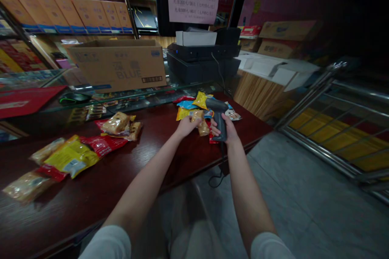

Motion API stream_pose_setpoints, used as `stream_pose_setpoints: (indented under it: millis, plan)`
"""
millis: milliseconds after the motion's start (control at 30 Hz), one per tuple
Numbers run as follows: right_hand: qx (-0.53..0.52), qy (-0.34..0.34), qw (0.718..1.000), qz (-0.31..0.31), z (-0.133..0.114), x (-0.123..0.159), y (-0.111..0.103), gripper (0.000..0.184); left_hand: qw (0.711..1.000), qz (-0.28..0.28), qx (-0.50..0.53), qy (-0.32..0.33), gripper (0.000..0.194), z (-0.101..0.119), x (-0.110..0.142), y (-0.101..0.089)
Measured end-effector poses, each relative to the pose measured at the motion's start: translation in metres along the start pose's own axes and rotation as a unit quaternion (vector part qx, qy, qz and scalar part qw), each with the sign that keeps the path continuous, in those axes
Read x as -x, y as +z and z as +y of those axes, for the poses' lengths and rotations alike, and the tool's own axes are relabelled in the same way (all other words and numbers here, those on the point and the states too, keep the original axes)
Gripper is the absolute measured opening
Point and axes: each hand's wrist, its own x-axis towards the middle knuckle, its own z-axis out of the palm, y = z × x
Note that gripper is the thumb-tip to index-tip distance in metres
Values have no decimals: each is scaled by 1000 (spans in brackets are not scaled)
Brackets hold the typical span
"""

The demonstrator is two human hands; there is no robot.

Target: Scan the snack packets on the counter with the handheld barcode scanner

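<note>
My right hand (226,129) is wrapped round the grip of a dark barcode scanner (221,119), whose head points left over a pile of snack packets. A cable hangs from the scanner's base past the table edge. My left hand (187,126) has its fingers closed on a clear-wrapped snack packet (201,123) with a tan filling, just left of the scanner. Behind and beneath lie a yellow packet (199,100), a blue packet (187,105) and a white packet (232,112), partly hidden by the scanner and my hands.
Another group of snacks lies at the left of the dark red table (146,162), among them a yellow packet (72,156) and a red packet (105,144). An open cardboard box (121,66) stands on the glass counter. A metal rail (306,89) is at the right.
</note>
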Motion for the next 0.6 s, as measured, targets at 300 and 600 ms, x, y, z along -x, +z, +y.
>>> stream_pose_setpoints:
  millis: [300,600]
  plan:
    - [25,18,1000,-1,-2,0,7,36,929,-17,368,-42,26,-2,18,-59]
    - [64,98,985,-127,24,-30,65,37,936,112,334,23,37,-22,50,-145]
